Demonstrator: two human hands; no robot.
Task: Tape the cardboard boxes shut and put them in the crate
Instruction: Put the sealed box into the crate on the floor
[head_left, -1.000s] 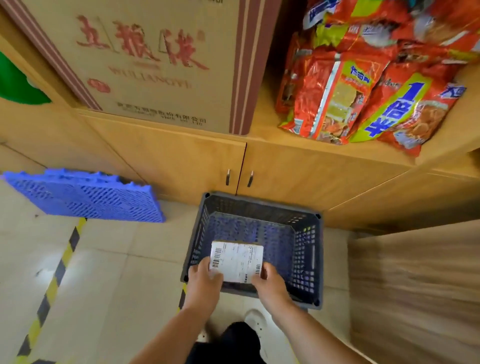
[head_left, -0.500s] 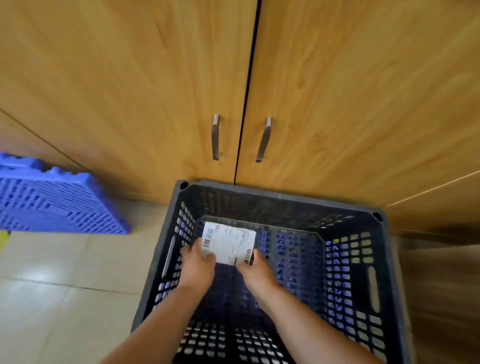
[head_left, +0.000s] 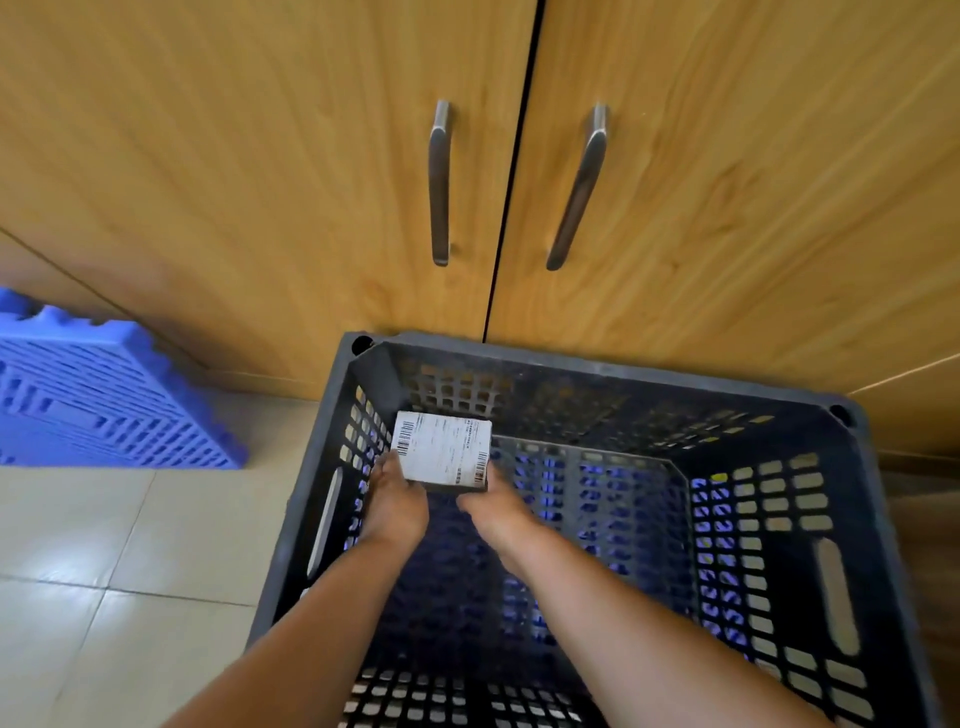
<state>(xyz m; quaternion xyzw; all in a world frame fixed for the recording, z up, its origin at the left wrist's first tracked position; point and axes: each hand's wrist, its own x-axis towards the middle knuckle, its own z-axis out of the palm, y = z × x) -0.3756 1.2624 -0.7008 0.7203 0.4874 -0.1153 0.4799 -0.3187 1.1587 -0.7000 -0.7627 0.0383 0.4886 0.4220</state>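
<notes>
Right now both of the person's hands are down inside the dark plastic crate (head_left: 597, 371), with a small cardboard box (head_left: 441, 453) between them. The box sits in the crate's far left corner, close to the perforated left wall and just short of the far wall. Its top faces up and is covered by a white label (head_left: 448, 440) with barcodes along its left and right ends. From where I stand I cannot tell whether the box is resting on the crate's bottom or is held a little above it.

The left hand (head_left: 395, 506) grips the box at its near left corner, the fingers wrapped against that side. The right hand (head_left: 496, 512) holds the near right corner, with its fingers tucked out of sight beneath the box. Both forearms reach in over the crate's near edge.

The crate stands on a pale tiled floor (head_left: 130, 545), with its far rim right up against a pair of wooden cabinet doors (head_left: 260, 182). Each door carries a metal handle (head_left: 439, 182) beside the dark seam where the two doors meet. Off to the left, a blue slatted plastic pallet (head_left: 104, 410) lies by the base of the cabinet, well apart from the crate.
</notes>
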